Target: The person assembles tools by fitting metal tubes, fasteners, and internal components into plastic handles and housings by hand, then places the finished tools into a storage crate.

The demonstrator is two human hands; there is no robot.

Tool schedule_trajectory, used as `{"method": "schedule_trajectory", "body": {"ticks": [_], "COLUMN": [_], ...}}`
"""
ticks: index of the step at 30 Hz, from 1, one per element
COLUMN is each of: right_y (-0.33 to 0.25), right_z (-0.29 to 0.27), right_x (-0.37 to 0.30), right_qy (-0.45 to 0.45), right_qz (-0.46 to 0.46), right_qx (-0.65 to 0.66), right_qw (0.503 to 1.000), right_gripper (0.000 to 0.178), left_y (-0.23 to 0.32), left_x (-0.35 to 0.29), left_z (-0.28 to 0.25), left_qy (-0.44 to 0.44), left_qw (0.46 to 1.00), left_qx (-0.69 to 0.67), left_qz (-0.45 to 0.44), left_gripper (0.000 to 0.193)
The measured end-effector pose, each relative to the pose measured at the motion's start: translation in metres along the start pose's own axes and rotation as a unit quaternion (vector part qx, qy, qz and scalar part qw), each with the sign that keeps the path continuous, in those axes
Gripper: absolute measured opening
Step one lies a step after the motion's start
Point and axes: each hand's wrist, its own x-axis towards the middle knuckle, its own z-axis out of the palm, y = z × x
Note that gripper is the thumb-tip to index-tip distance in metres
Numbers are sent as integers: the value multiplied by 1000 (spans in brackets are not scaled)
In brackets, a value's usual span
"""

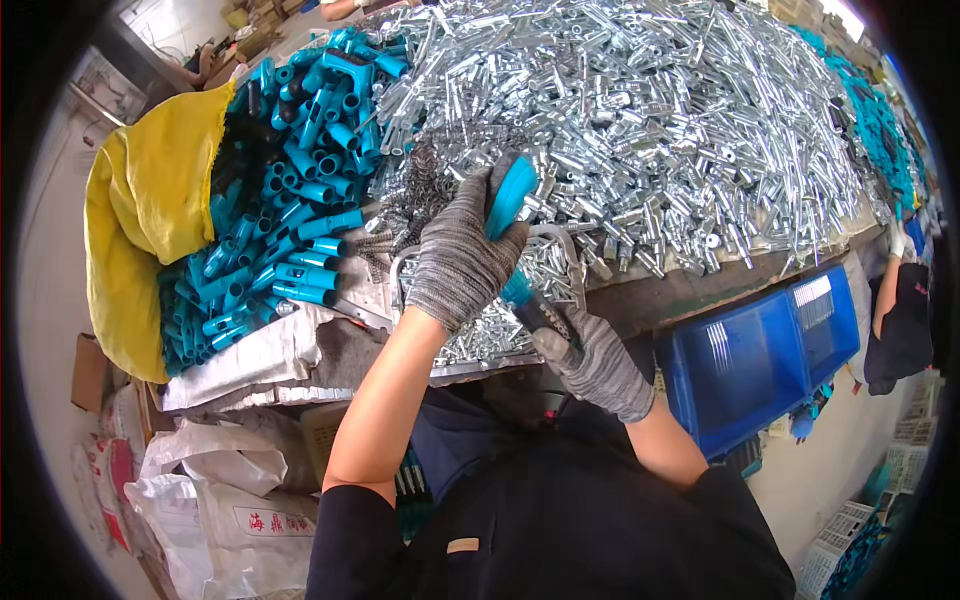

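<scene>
A teal and black tool handle (512,196) slants over the near edge of the worktable. My left hand (465,250), in a grey knit glove, wraps round its teal upper part. Lower down, my right hand (603,366), gloved alike, closes on the black end (542,312). Beneath them sits a metal-rimmed tray (574,262) of small shiny parts, partly covered by my hands. Thin coil springs (418,185) lie tangled just beyond my left hand. Teal tubular handles (310,185) are heaped on the left, and a broad pile of silvery metal shafts (640,130) spreads behind.
A yellow sack (150,210) lies open around the teal handles. Below the table's right edge is a blue plastic crate (735,365). White bags (225,520) stand at lower left. At far right, a co-worker's arm (887,290) reaches toward more teal pieces (875,130).
</scene>
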Motion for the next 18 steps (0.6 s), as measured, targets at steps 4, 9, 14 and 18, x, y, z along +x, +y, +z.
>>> {"method": "schedule_trajectory", "body": {"ticks": [4,9,14,18], "right_y": [3,9,11,7], "right_z": [-2,-2,2,-8], "right_x": [9,6,9,8], "right_qy": [54,28,42,-19], "right_qz": [-7,-44,-38,-7], "right_qx": [-126,-195,-68,52], "right_qw": [991,979,996,998], "right_gripper": [63,65,62,55], "left_y": [-3,-2,1,-1], "left_x": [-3,0,5,7], "left_z": [10,0,3,4], "left_qy": [12,-74,-35,-20], "left_qw": [990,991,995,999], "left_qx": [73,79,80,-1], "left_qz": [-123,-84,-51,-26], "left_gripper": [60,47,46,45]}}
